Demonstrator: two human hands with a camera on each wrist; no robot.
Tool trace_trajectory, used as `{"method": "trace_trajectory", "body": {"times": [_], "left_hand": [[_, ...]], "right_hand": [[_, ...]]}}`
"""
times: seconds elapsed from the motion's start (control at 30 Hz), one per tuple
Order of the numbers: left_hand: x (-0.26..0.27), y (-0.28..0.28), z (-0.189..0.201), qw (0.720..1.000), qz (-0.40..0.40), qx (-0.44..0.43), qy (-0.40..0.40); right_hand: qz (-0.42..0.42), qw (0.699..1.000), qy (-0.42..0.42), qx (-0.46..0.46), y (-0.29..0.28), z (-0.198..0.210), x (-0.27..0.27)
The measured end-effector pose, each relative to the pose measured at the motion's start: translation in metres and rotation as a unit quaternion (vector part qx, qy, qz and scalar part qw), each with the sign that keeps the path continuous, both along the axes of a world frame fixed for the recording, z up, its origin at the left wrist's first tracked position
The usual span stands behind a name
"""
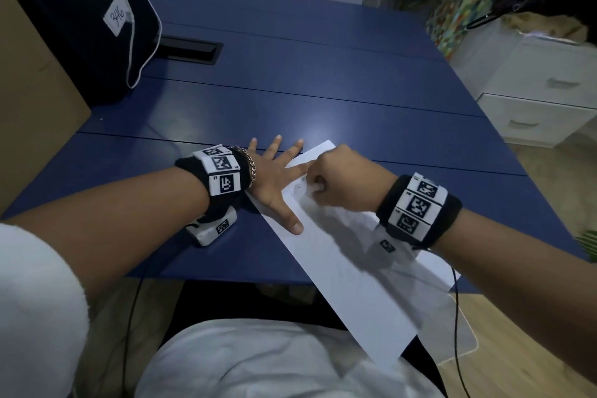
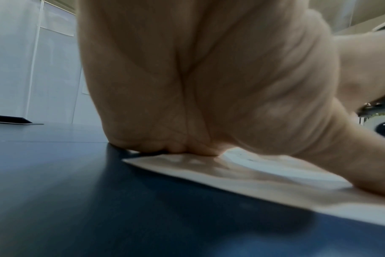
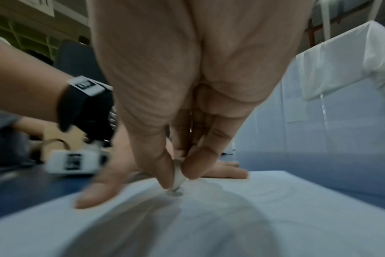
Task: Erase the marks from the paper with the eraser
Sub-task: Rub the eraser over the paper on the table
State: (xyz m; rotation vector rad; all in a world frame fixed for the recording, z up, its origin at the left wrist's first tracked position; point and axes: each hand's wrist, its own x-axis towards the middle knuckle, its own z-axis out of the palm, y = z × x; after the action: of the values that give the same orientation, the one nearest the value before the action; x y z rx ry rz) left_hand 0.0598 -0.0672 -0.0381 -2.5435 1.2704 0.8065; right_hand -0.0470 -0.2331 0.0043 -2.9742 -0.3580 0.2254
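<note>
A white sheet of paper (image 1: 349, 278) lies slanted on the blue table (image 1: 290, 90), its near end hanging over the front edge. My left hand (image 1: 274, 181) lies flat with fingers spread, pressing the paper's left edge; its thumb (image 3: 99, 193) rests on the sheet. My right hand (image 1: 336, 184) pinches a small white eraser (image 3: 178, 179) between thumb and fingers, its tip touching the paper (image 3: 231, 217) near the far end. Faint pencil marks (image 1: 297, 191) show beside the eraser. In the left wrist view the palm (image 2: 209, 87) fills the frame over the paper's edge (image 2: 231, 179).
A dark bag (image 1: 80, 19) with a tag stands at the table's back left beside a cardboard box (image 1: 29, 126). A black cable slot (image 1: 190, 48) is set in the tabletop. White drawers (image 1: 546, 87) stand to the right. A cable (image 1: 455, 317) hangs from my right wrist.
</note>
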Motion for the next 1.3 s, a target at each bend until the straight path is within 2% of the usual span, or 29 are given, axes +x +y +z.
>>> {"method": "trace_trajectory", "body": {"times": [0.1,0.23,0.3,0.43,0.53,0.6,0.63,0.77,0.9,1.0,1.2,1.3], "left_hand": [[0.000,-0.001,0.000,1.000,-0.005,0.005,-0.003],[-0.001,-0.001,0.000,1.000,0.005,-0.001,0.000],[-0.001,-0.001,0.001,1.000,0.005,0.002,-0.003],[0.000,-0.002,0.002,1.000,0.005,0.011,-0.001],[0.001,-0.002,0.000,1.000,0.008,0.012,0.007],[0.001,-0.002,0.000,1.000,0.010,0.009,0.007],[0.001,-0.002,0.000,1.000,0.009,0.010,0.007],[0.001,-0.003,0.002,1.000,0.006,0.021,0.007],[0.002,0.000,0.003,1.000,0.007,0.014,0.013],[0.002,0.000,0.004,1.000,0.005,0.019,0.011],[0.005,-0.004,0.020,0.999,-0.025,0.046,0.009],[0.000,-0.011,0.023,1.000,-0.007,0.004,0.012]], "right_hand": [[0.060,0.996,0.060,0.004,0.007,0.001,-0.009],[-0.022,1.000,-0.005,0.015,-0.013,0.002,0.010],[-0.025,0.999,-0.018,0.019,-0.011,0.000,0.007],[0.046,0.997,0.063,0.020,-0.004,-0.001,-0.014],[-0.024,0.999,0.024,0.023,-0.026,0.001,-0.006],[-0.042,0.999,-0.009,0.016,-0.029,-0.001,-0.005],[-0.028,1.000,-0.011,0.006,-0.025,-0.002,-0.008],[0.040,0.997,0.063,0.021,-0.011,0.001,-0.028],[-0.072,0.996,-0.022,0.057,-0.056,0.013,-0.035],[-0.122,0.989,-0.007,0.081,-0.086,0.007,-0.052],[-0.108,0.989,0.031,0.093,-0.086,-0.010,-0.089],[-0.093,0.989,0.061,0.101,-0.078,-0.006,-0.094]]}}
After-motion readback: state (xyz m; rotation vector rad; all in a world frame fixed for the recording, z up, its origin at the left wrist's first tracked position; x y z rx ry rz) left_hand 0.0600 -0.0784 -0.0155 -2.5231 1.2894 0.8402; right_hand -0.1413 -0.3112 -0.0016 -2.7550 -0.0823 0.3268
